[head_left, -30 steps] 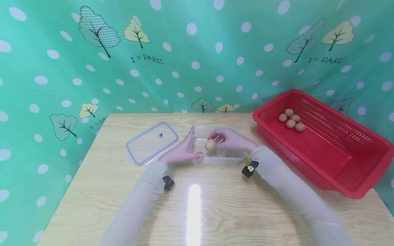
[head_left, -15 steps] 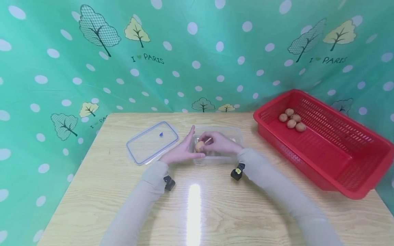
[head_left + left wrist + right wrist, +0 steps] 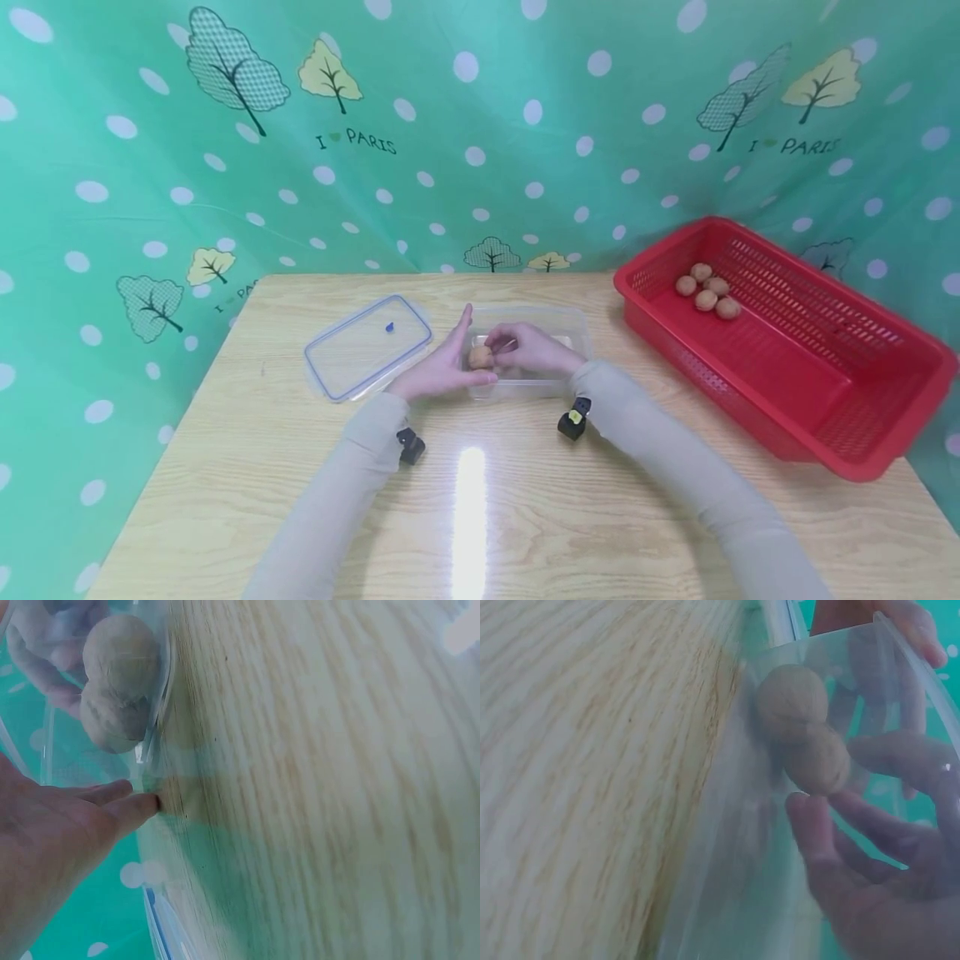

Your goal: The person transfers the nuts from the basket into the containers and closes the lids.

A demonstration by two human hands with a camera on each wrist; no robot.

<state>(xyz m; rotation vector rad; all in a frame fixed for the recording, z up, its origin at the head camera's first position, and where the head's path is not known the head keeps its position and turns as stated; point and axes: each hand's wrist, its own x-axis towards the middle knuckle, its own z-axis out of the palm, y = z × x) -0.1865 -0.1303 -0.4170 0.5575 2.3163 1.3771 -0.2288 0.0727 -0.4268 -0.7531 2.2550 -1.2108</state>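
Note:
A clear plastic food container (image 3: pixel 536 388) sits mid-table. Two walnuts lie close together inside its left end, a nearer walnut (image 3: pixel 817 761) and a farther walnut (image 3: pixel 791 701) in the right wrist view. My right hand (image 3: pixel 528 348) reaches into the container, thumb and fingertips around the nearer walnut. At the container's left end, my left hand (image 3: pixel 442 367) is spread, fingers straight along the end wall and thumb at the front side. The left wrist view shows the left hand (image 3: pixel 60 832) beside the clear wall.
A clear lid (image 3: pixel 367 348) with a blue seal lies left of the container. On the right stands a red perforated basket (image 3: pixel 787 392) holding several walnuts (image 3: pixel 705 300) at its far-left end. A green patterned curtain (image 3: pixel 420 100) hangs behind the wooden table (image 3: pixel 360 525).
My right hand has moved left with the walnut and lowered it into the container's left end. The left hand has stayed in place.

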